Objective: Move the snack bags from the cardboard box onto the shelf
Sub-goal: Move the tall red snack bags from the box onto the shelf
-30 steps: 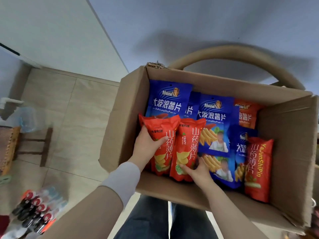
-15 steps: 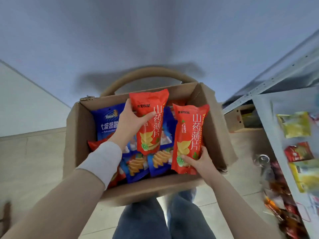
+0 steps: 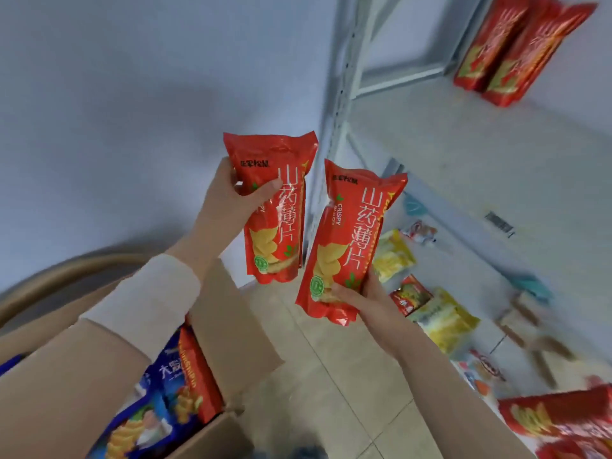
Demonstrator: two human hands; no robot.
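My left hand grips a red snack bag near its top, thumb across the front. My right hand holds a second red snack bag by its bottom end. Both bags hang upright in the air, side by side, between the cardboard box at lower left and the white metal shelf at right. Blue and red bags still lie in the box. Two red bags of the same kind stand on the upper shelf board.
Lower shelf levels at right carry yellow packets, small red packets and more red bags. The shelf's upright post stands just behind the held bags. Tiled floor shows between box and shelf. A tan curved rail runs behind the box.
Both hands have lifted their red bags up out of the box and swung right toward the shelf. The view has turned from the box to the shelf.
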